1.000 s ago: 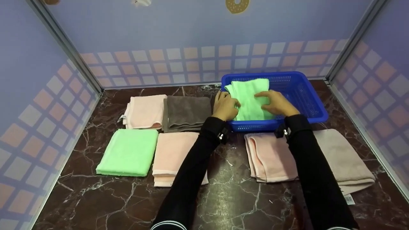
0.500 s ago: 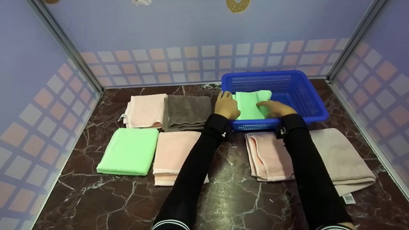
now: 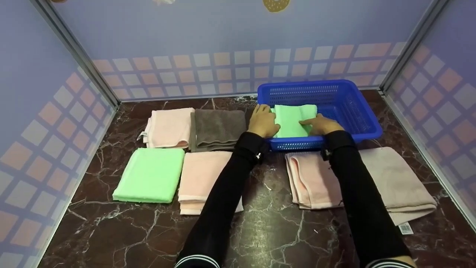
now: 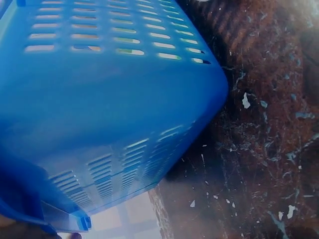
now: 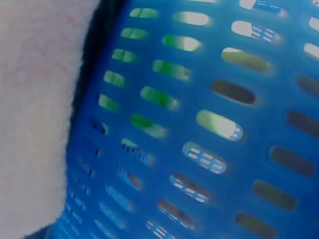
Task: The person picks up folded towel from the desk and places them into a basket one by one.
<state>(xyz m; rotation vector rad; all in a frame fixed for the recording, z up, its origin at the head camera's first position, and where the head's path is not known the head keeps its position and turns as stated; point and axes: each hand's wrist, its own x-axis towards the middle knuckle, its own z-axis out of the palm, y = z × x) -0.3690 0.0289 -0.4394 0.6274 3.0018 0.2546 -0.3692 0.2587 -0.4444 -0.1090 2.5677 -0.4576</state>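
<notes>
In the head view, a folded light green towel (image 3: 293, 121) lies inside the left part of a blue plastic basket (image 3: 364, 111). My left hand (image 3: 264, 121) holds the basket's left rim near the front corner, its thumb on the inner side beside the towel. In the left wrist view, only a sliver of that hand shows past the rim. My right hand (image 3: 322, 124) reaches over the front rim, its index finger straight and touching the towel's right part. The other fingers are tucked low and partly hidden. Green cloth shows through the basket's slots in both wrist views.
At left, a pale pink towel (image 3: 171, 127), a grey-brown towel (image 3: 220, 128), a green towel (image 3: 148, 175) and a peach towel (image 3: 204, 176) lie folded. A pink towel (image 3: 316, 182) and a beige towel (image 3: 399, 180) lie near my right forearm. Walls enclose the marbled tabletop (image 3: 267, 230).
The green towel has gone down from above the rim to lie flatter inside the basket. My left hand has settled on the rim. My right hand has lowered, its fingers drawn closer together.
</notes>
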